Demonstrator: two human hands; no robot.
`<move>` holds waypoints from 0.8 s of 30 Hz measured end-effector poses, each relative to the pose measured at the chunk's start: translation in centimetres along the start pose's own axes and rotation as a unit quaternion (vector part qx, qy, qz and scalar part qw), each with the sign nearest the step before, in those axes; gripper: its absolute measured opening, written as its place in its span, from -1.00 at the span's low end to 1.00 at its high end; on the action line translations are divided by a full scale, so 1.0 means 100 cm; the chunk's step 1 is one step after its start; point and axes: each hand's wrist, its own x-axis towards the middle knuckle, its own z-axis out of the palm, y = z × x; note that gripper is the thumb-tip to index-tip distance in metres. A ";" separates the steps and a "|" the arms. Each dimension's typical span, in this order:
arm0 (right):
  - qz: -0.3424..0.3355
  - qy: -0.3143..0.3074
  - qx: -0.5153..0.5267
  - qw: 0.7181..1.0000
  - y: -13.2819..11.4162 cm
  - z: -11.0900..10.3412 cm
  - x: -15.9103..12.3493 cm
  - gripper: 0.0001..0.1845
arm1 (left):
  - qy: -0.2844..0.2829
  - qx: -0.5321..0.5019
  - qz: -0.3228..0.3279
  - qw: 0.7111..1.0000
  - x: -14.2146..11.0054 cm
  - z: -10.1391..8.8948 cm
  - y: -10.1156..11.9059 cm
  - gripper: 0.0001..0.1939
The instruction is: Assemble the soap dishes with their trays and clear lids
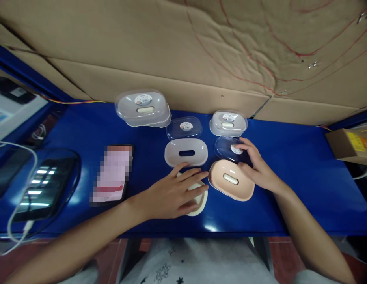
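My left hand (176, 193) lies with fingers spread over a cream oval tray (202, 200), which it partly hides. Just beyond is a pale grey-white soap dish tray (174, 153) with a slot in its middle. My right hand (258, 165) reaches in from the right, fingers apart, fingertips at the label of a clear plastic lid (221, 149). Its thumb is at the far edge of a peach soap dish (241, 182), slightly turned, with a pale piece in its slot. Another clear labelled lid (180, 133) lies behind the grey-white tray.
Lidded soap dishes stand at the back left (146, 112) and back right (228, 128) of the blue table (298, 173). To the left are a phone (112, 173) and a dark tablet (47, 185) with a white cable. A cardboard box (350, 146) is at right; cardboard sheets (142, 43) rise behind.
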 end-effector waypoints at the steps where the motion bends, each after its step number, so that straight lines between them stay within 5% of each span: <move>1: -0.006 0.007 0.001 1.000 -0.002 0.000 0.000 -0.55 | 0.004 0.000 0.000 1.000 0.000 0.000 0.000 -0.59; 6: -0.073 0.013 -0.062 0.995 -0.027 -0.007 -0.004 -0.60 | 0.004 0.018 -0.005 1.000 0.000 0.002 0.000 -0.62; 10: -0.110 -0.124 -0.117 0.979 -0.059 -0.008 -0.017 -0.08 | 0.011 0.025 -0.008 1.000 0.001 0.002 -0.001 -0.60; 12: -0.107 -0.147 -0.138 0.974 -0.069 -0.004 -0.023 0.02 | 0.015 0.025 -0.008 1.000 0.002 0.002 -0.002 -0.60; 18: -0.130 -0.142 -0.091 0.977 -0.069 0.000 -0.025 -0.28 | 0.027 0.021 0.002 0.999 0.002 0.001 -0.003 -0.54; 24: -0.155 -0.131 -0.076 0.976 -0.073 -0.012 -0.028 -0.35 | 0.061 -0.005 -0.010 0.998 0.001 -0.001 -0.004 -0.48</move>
